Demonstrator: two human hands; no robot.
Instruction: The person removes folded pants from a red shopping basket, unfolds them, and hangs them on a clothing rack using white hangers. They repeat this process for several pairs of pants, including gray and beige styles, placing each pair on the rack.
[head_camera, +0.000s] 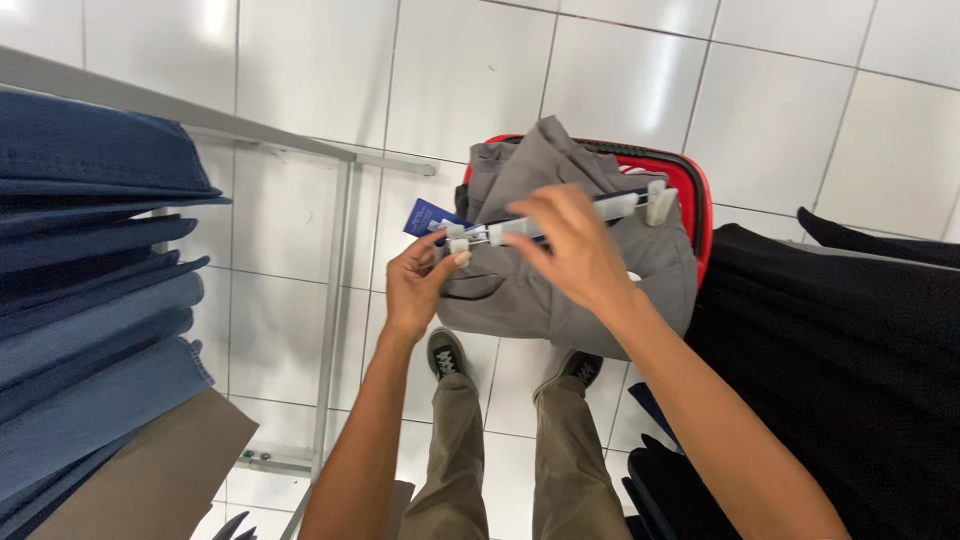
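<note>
My left hand pinches the left clip of a clear plastic clip hanger, thumb on the clip. My right hand lies over the hanger's bar near its middle, fingers curled around it. The hanger's right clip sticks out past my fingers. Grey trousers hang from the hanger and bunch up over a red basket on the floor. A blue tag pokes out at the hanger's left end.
Folded blue jeans fill a metal rack on the left, with a brown garment below them. Black clothing is stacked on the right. My legs and shoes stand on white floor tiles.
</note>
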